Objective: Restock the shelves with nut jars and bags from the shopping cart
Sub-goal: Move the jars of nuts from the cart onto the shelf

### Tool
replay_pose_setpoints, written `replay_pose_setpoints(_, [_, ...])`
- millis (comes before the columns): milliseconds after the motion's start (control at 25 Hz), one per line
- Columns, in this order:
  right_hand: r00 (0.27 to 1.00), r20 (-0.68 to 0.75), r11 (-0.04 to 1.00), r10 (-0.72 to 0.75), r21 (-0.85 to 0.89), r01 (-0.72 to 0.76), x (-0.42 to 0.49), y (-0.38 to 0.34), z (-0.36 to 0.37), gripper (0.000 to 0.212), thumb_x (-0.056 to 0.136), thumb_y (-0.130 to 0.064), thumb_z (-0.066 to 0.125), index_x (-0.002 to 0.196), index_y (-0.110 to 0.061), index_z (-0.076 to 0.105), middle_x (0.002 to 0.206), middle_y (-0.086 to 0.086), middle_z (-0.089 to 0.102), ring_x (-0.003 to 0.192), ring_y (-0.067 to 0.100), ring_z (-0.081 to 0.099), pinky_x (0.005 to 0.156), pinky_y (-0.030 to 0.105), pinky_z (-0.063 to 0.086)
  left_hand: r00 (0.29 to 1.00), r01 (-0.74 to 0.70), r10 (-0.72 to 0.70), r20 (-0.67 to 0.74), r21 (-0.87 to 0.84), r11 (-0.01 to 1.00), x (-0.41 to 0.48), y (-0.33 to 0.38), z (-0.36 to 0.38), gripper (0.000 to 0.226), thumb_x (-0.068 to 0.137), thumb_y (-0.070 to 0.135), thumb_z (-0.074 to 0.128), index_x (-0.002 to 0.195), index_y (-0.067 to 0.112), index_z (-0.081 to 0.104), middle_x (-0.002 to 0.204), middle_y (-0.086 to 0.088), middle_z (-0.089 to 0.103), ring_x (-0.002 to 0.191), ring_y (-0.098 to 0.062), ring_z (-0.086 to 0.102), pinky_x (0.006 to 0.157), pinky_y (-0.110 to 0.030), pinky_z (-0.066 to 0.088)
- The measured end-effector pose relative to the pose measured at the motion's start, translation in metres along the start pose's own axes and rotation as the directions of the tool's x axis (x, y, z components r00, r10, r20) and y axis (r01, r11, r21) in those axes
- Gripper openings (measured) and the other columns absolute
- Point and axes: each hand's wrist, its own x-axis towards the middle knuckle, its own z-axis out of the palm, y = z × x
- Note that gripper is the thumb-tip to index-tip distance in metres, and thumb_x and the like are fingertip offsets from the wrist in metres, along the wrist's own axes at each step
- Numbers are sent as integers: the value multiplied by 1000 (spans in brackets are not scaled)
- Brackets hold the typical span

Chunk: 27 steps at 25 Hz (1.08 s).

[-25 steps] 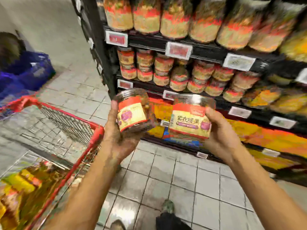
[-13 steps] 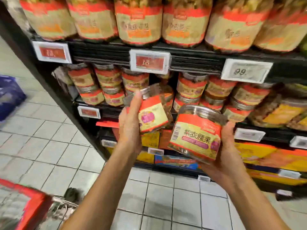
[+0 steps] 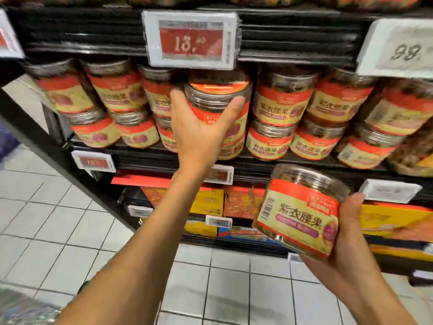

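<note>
Here the left hand (image 3: 196, 134) wraps thumb and fingers round a nut jar (image 3: 218, 95), holding it in the upper tier of stacked jars (image 3: 281, 106) on the black shelf (image 3: 293, 161). Lower right, the right hand (image 3: 351, 238) grips a second jar (image 3: 302, 214), tilted, its red-and-cream label reading 紫衣腰果. Above, a red price tag (image 3: 191, 39) shows 13; a white tag (image 3: 403, 51) at far right reads 98. Pale floor tiles (image 3: 70, 231) lie below.
</note>
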Motion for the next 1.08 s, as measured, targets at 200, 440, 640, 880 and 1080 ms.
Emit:
replay_pose_setpoints(200, [1000,14,1000,16,5,-16,0,2,-3,84,21,-73,81,91,-28,76,101,8,73,88,25,71,59,35,58,991,114,-103,-88,141,983,-4,-2,31,100,70,57,67,129,-16,31,131,-26,36,132,-35,27,111,-28,14])
replay_pose_setpoints(440, [999,-13,997,33,-76,-34,7,-5,-2,84,15,-74,79,87,-30,77,99,7,74,88,24,72,58,33,58,977,156,-139,-163,100,983,4,5,47,110,70,52,72,137,-17,20,144,-34,13,137,-33,9,112,-29,1])
replay_pose_setpoints(640, [996,70,992,-45,-118,53,24,-20,10,70,34,-75,74,91,-35,75,101,0,74,92,19,71,63,30,58,960,-200,244,-134,278,940,-41,-23,-10,51,92,16,50,131,-15,38,132,-31,36,127,-27,32,111,-24,24])
replay_pose_setpoints(880, [988,85,980,-127,-143,138,37,-22,19,63,45,-76,67,93,-37,74,101,-4,74,95,13,70,68,26,57,842,-536,437,315,397,745,-54,-37,-1,47,89,3,55,133,-7,44,142,-17,24,136,-37,31,112,-45,32])
replay_pose_setpoints(1080, [988,86,974,-130,-175,143,36,-25,20,62,43,-75,69,91,-36,75,100,-3,74,94,14,70,67,27,57,883,-461,361,301,401,792,-41,-42,2,49,88,1,54,135,-7,42,142,-28,32,135,-33,30,107,-51,36])
